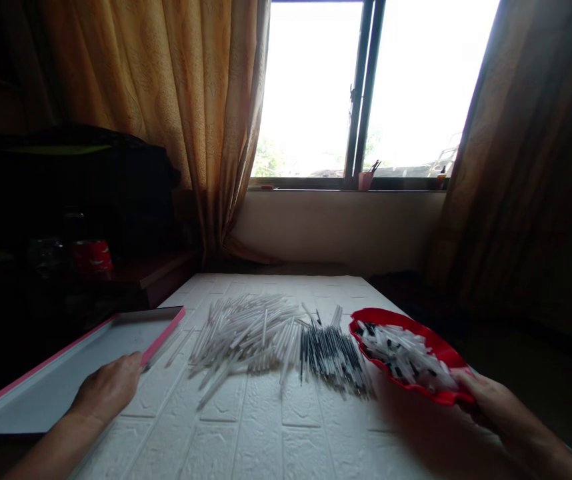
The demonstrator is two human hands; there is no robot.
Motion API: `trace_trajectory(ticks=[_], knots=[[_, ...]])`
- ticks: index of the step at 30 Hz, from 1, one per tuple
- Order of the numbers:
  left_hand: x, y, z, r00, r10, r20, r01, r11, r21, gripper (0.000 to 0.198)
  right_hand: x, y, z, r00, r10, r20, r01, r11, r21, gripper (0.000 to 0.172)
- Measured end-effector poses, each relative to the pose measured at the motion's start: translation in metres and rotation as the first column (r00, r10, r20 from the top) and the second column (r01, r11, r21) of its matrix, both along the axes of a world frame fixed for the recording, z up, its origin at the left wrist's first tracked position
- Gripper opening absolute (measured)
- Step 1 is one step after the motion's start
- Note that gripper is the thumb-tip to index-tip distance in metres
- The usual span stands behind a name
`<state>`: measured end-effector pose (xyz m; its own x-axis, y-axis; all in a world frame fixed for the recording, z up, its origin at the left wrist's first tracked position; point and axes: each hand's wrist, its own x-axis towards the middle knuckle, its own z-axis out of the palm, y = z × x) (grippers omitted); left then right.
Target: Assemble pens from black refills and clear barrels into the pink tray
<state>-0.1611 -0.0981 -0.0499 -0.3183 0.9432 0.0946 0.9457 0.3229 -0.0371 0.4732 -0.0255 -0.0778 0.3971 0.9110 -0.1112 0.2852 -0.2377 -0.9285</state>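
Observation:
My left hand (pixel 109 390) is closed on the near right rim of a shallow pink-edged box lid (pixel 41 393) with a white inside, at the table's left side. My right hand (pixel 489 403) grips the edge of a red wavy-rimmed plate (pixel 446 353), tilted and held over the table's right side. Small white and black plastic pieces, likely pen caps, fill the plate (pixel 359 317). Between my hands lie a heap of clear, thin pen tubes (pixel 246 333) and a pile of dark ink refills (pixel 333 357).
The white brick-patterned table (pixel 266 440) stretches toward the window wall. On a dark side table (pixel 161 273) at left stands a red tin (pixel 92 256), with a dark bag (pixel 76 187) behind. A pink cup (pixel 365 181) with sticks stands on the windowsill. Curtains (pixel 181 100) hang either side.

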Motion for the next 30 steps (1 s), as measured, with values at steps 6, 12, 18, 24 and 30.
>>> trace_trajectory(ticks=[6, 12, 18, 24, 30], knots=[[0.015, -0.016, 0.005, 1.0, -0.001, 0.008, 0.002, 0.997, -0.071, 0.047, -0.008, -0.005, 0.016, 0.99, 0.03, -0.137, -0.038, 0.998, -0.057, 0.026], [0.047, -0.016, -0.007, 0.996, -0.062, 0.071, 0.068, 0.994, -0.08, 0.038, -0.037, -0.008, 0.023, 0.991, 0.067, -0.115, -0.065, 0.998, 0.018, 0.031], [0.064, -0.005, -0.005, 0.989, -0.115, 0.088, 0.12, 0.991, -0.057, 0.032, -0.084, -0.019, 0.04, 0.936, 0.317, -0.155, -0.317, 0.948, 0.026, 0.031], [0.051, -0.005, 0.002, 0.993, -0.101, 0.055, 0.104, 0.993, -0.056, 0.032, -0.154, -0.025, 0.031, 0.857, 0.483, -0.18, -0.472, 0.876, 0.101, 0.028], [0.026, -0.004, 0.001, 0.994, -0.101, 0.046, 0.104, 0.991, -0.086, 0.024, -0.234, -0.033, 0.012, 0.707, 0.664, -0.243, -0.668, 0.74, 0.078, 0.026]])
